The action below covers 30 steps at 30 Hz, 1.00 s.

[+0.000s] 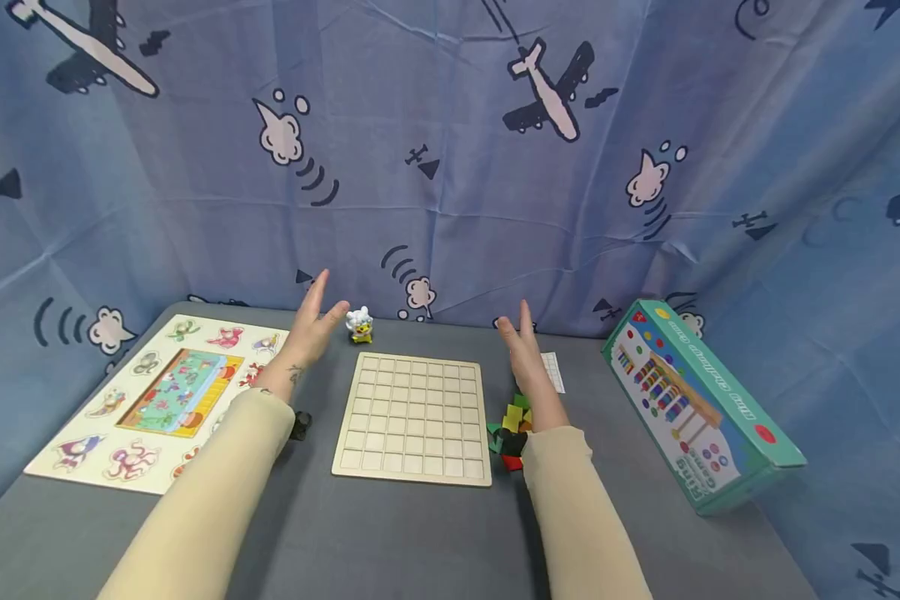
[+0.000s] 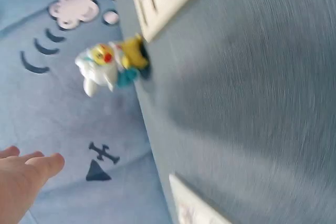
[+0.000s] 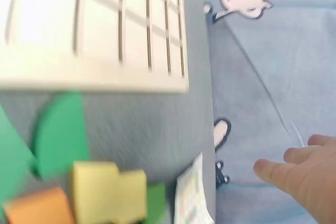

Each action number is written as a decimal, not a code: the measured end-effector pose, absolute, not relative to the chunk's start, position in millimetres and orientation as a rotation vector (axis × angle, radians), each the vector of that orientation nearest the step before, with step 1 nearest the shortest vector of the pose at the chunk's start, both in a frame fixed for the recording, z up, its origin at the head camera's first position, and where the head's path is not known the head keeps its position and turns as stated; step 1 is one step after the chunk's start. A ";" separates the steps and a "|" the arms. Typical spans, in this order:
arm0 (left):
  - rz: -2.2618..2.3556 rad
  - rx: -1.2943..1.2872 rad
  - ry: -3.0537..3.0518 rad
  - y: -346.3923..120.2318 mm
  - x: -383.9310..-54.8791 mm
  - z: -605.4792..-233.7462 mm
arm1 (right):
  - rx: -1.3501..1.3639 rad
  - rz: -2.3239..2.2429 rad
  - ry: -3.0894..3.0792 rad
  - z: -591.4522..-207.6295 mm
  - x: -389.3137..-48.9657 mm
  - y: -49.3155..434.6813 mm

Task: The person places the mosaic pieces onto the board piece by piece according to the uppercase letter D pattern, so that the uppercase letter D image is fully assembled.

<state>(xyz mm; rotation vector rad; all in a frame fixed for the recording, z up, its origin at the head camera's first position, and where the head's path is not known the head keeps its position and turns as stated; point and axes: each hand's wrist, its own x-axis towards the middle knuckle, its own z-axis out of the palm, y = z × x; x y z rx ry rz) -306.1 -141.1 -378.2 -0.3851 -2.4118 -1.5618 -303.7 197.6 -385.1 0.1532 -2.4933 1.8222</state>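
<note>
Both hands hover above the table with fingers extended and nothing in them. My left hand [image 1: 309, 333] is raised between the picture puzzle board [image 1: 90, 408] and the wooden grid board [image 1: 412, 421]. A small white and yellow toy figure [image 1: 360, 325] stands near it, also seen in the left wrist view as a figure [image 2: 113, 64] with a red-beaked face. My right hand [image 1: 527, 354] is held over the grid board's right side, above a heap of coloured pieces [image 1: 512, 421]. Yellow blocks [image 3: 107, 190] and a green piece [image 3: 63, 135] show close up in the right wrist view.
A teal game box [image 1: 705, 408] lies at the right of the grey table [image 1: 390, 542]. Beyond the right hand is a small printed paper [image 1: 552, 372]. A black object [image 1: 301, 425] sits beside the left forearm. A blue patterned curtain [image 1: 450, 167] hangs behind.
</note>
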 end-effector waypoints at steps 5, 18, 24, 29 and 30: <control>-1.903 -0.386 -2.110 -137.5 -289.8 -380.7 | 0.201 2.108 -2.202 -383.7 -281.4 187.8; -2.288 -0.294 -1.846 -127.6 -244.9 -409.1 | 0.208 2.375 -1.826 -428.9 -256.9 178.8; -2.393 -0.330 -1.755 -122.7 -226.7 -413.9 | 0.188 2.376 -1.835 -437.1 -244.4 178.4; -2.402 -0.339 -1.754 -121.0 -219.3 -417.5 | 0.208 2.371 -1.841 -440.2 -239.8 177.7; -2.408 -0.339 -1.757 -120.7 -218.9 -418.0 | 0.222 2.366 -1.843 -440.6 -239.8 177.9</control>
